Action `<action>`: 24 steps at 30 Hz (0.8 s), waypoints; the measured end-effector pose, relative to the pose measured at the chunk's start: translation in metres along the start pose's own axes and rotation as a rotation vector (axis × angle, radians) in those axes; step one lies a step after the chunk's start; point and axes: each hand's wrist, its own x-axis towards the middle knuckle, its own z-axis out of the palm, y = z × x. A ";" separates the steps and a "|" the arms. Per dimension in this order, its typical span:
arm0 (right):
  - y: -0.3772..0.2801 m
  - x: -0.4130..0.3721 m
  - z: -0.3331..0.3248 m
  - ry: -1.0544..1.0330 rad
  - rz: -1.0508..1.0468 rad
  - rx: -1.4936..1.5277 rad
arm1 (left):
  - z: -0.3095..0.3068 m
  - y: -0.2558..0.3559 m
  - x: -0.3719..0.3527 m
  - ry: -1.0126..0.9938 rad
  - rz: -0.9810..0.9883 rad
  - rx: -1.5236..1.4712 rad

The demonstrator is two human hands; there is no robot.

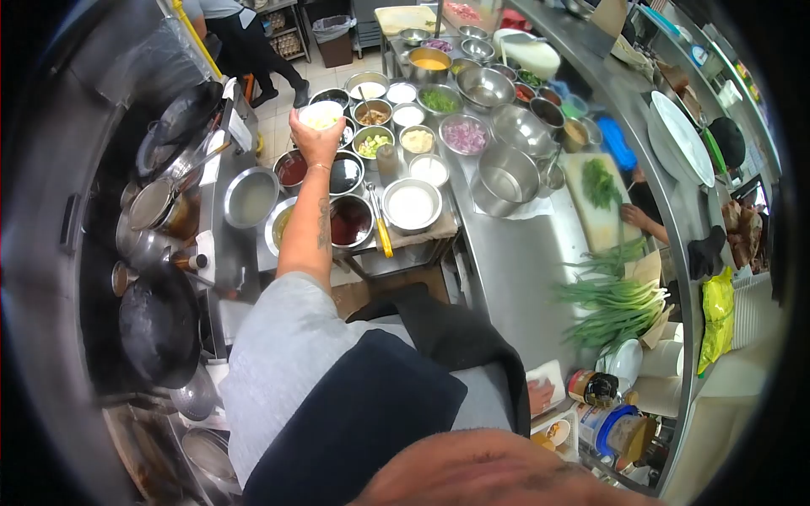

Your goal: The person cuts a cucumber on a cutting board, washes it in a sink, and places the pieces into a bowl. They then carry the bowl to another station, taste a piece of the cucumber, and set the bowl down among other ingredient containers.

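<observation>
My left hand reaches forward with its fingers wrapped around a small white bowl of pale yellowish food. It is over a cluster of metal containers. Nearest to it are a pot of dark red sauce, a pot of dark liquid and a container of chopped green vegetable. What seems to be my right hand is low at the right, against a white item that I cannot make out. My body partly covers it, and its fingers do not show clearly.
Woks line the stove at left. A yellow-handled utensil lies by the white-filled bowl. Spring onions lie on the steel counter. Another person's hand is beside the cutting board; another person stands behind.
</observation>
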 end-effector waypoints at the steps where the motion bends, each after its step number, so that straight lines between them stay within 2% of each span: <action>1: 0.000 -0.001 -0.002 0.008 -0.011 -0.014 | 0.001 -0.002 0.004 0.014 -0.009 0.016; 9: -0.005 -0.002 -0.019 0.043 -0.021 0.012 | 0.003 -0.022 0.029 0.013 -0.078 0.002; 12: -0.012 -0.006 -0.026 0.065 -0.059 0.052 | 0.006 -0.029 0.039 0.066 -0.023 0.065; 13: -0.015 -0.006 -0.030 0.066 -0.048 0.047 | 0.005 -0.030 0.042 0.029 -0.088 0.068; 18: -0.020 -0.002 -0.037 0.063 -0.088 0.072 | 0.014 -0.049 0.052 0.053 -0.009 0.078; 24: -0.021 -0.002 -0.035 0.063 -0.069 0.093 | 0.023 -0.058 0.063 0.032 -0.045 0.055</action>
